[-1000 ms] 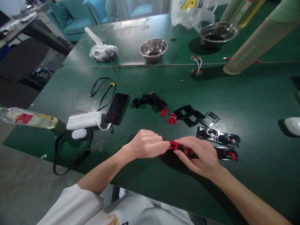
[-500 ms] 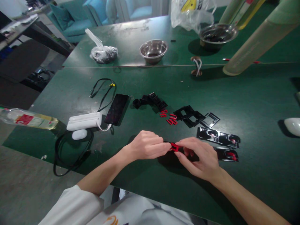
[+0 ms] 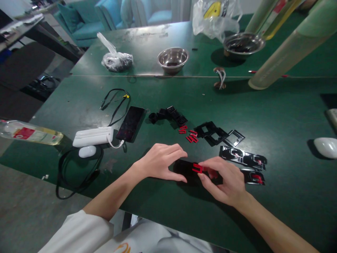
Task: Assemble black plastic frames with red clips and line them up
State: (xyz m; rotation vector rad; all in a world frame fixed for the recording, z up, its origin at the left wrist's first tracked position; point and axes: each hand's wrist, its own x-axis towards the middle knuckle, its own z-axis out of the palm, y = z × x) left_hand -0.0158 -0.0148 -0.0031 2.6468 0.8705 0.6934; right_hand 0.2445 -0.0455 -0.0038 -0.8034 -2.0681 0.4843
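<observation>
By the table's (image 3: 168, 202) near edge, I pinch a red clip (image 3: 197, 168) in my right hand's (image 3: 223, 181) fingertips; my left hand (image 3: 161, 161) spreads just beside.

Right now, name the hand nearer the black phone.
Left: in the picture, the left hand is below and right of the phone; the right hand is farther right.

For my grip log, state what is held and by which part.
The right hand pinches a red piece by its right end; the left hand holds nothing.
</observation>
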